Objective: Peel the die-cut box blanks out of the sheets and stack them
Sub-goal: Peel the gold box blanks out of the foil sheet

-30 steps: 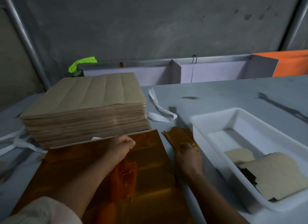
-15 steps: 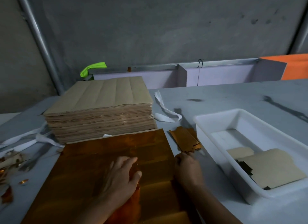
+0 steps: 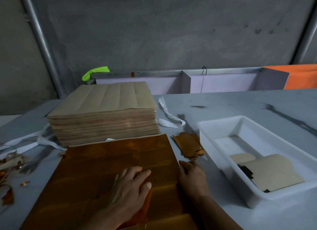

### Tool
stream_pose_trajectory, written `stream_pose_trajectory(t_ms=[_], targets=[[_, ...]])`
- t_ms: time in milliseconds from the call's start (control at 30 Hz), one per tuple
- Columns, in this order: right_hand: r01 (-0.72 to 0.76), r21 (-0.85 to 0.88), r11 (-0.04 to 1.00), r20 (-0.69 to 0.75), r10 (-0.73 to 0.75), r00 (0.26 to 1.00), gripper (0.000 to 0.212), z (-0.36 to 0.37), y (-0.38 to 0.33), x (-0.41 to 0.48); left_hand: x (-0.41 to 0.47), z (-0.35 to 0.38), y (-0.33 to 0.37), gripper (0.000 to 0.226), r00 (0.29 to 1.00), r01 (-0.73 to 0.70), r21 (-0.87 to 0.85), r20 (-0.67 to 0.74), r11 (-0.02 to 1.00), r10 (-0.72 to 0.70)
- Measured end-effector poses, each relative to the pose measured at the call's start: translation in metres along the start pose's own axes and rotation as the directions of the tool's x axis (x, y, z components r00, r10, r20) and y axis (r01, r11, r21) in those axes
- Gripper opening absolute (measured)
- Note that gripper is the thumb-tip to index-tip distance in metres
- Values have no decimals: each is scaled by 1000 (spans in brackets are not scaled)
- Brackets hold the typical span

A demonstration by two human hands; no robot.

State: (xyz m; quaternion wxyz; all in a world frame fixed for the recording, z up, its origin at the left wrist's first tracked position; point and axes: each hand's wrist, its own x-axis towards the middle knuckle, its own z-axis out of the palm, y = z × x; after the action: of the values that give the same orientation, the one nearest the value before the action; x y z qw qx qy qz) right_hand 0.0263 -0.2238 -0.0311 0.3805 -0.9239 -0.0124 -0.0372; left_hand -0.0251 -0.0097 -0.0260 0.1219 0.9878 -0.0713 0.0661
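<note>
Two hands rest on the glossy orange sheet lying nearest on the grey surface. The left hand lies flat on it, fingers straight and close together. The right hand sits at the sheet's right edge, fingers curled; whether they pinch it is unclear. Beyond, a small stack of orange blanks lies beside a white tub. A tall stack of brown sheets stands farther left.

Light: dim, greyish, even
Glare: faint sheen on foil sheet
Edges: pole at 10 o'clock bowed
</note>
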Motion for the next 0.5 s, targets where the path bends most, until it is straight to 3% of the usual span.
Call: stream_pose_trajectory(t_ms=[267, 500], targets=[[-64, 103, 993, -17, 66, 998, 38, -2, 2, 2, -3, 6, 6, 44, 985, -170, -47, -16, 984, 169], [-46, 1, 999, 13, 46, 999, 33, -2, 4, 2, -6, 6, 7, 41, 973, -227, -70, -55, 971, 223]])
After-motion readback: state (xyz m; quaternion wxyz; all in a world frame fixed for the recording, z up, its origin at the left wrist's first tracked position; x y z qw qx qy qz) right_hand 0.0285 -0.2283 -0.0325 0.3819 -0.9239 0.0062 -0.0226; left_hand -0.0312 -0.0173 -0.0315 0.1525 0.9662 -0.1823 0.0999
